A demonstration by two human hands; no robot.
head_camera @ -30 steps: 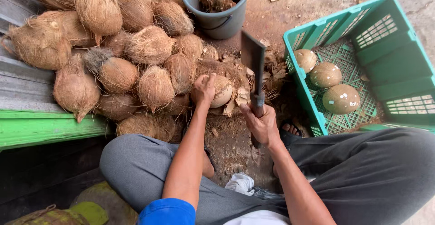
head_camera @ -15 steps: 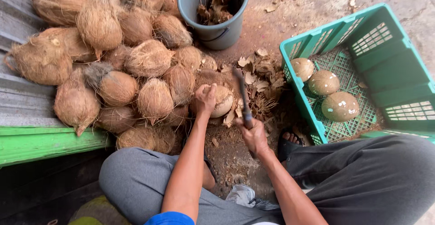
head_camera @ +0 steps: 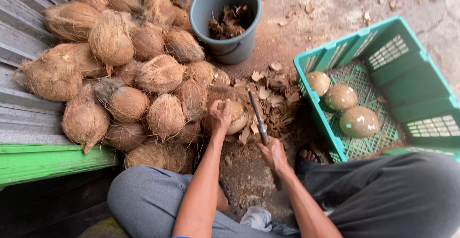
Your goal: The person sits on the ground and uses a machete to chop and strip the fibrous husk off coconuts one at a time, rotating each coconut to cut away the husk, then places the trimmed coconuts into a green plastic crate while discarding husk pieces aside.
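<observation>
— What's the left hand point(head_camera: 220, 113) doing?

— It's curled down over the top of a pale, half-cleaned coconut point(head_camera: 236, 118), fingers wrapped close on it, pinning it against the dirt. The forearm runs straight out from the body, between the knees, wrist bent a little downward.

— And the right hand point(head_camera: 274, 154)?

— Closed in a fist round the handle of a cleaver point(head_camera: 258, 120). The blade points away from the person and stands on edge, just beside the coconut on its right side. I can't tell whether the edge is touching the shell. The right arm comes in at a slant from the lower right, elbow over the grey trouser leg.

— How does the coconut look?

— Mostly smooth and tan, with brown fibre at its base. It sits on the ground at the front of the heap of husky coconuts point(head_camera: 124, 75), and torn husk scraps point(head_camera: 275, 94) lie round it.

— Anything else near?

— A grey bucket point(head_camera: 225, 22) with husk bits in it behind, and a green crate point(head_camera: 383, 89) to the right holding three cleaned coconuts point(head_camera: 342, 108).
</observation>
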